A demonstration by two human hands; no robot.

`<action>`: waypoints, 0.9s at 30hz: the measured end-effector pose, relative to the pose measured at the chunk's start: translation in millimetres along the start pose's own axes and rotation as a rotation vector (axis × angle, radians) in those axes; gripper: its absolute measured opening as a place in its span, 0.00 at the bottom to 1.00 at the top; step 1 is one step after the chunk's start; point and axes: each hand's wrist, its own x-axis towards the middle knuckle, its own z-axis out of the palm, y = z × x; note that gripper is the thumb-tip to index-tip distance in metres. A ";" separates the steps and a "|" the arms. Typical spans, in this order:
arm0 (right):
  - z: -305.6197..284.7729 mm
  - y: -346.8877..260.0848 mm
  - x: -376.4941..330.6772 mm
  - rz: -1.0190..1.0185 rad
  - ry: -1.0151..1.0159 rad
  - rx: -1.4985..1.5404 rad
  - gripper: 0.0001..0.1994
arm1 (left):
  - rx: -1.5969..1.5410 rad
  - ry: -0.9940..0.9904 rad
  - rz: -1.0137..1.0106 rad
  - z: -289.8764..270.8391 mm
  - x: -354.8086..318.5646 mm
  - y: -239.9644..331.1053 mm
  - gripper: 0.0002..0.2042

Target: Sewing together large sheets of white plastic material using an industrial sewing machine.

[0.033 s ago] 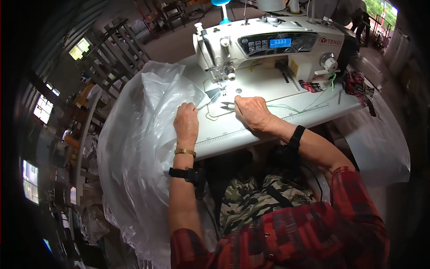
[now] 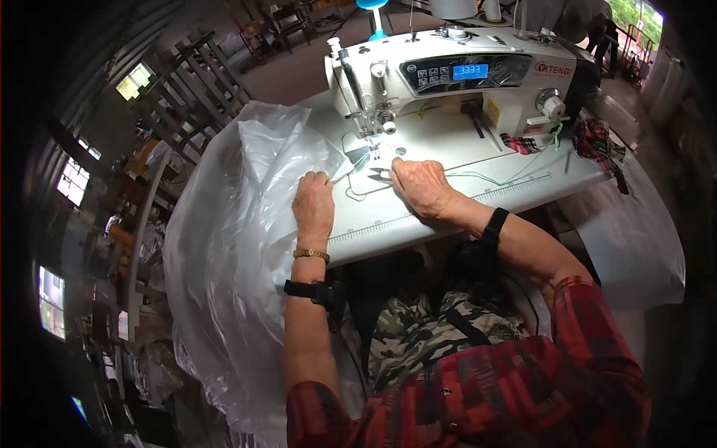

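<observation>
A large translucent white plastic sheet (image 2: pixel 261 179) hangs over the left end of the sewing table (image 2: pixel 448 198). My left hand (image 2: pixel 314 205) has its fingers closed on the sheet's right edge, close to the table's front. A corner of the sheet reaches toward the needle area of a white sewing machine (image 2: pixel 448 69). In my right hand (image 2: pixel 426 187) is a pair of thread snips (image 2: pixel 381 175), their pointed blades facing left, just in front of the presser foot (image 2: pixel 376 151). The handles are hidden by my fingers.
Green thread (image 2: pixel 493 181) trails across the table to the right. Red plaid fabric scraps (image 2: pixel 594 142) lie by the machine's right end. Another plastic sheet (image 2: pixel 635 239) hangs off that side. At the left stands a cluttered shelf (image 2: pixel 142 239). Camouflage cloth (image 2: pixel 448 321) covers my lap.
</observation>
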 end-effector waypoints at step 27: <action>-43.6 8.6 -50.9 -0.348 0.415 -0.028 0.15 | 0.141 0.115 0.202 -58.3 5.2 54.5 0.03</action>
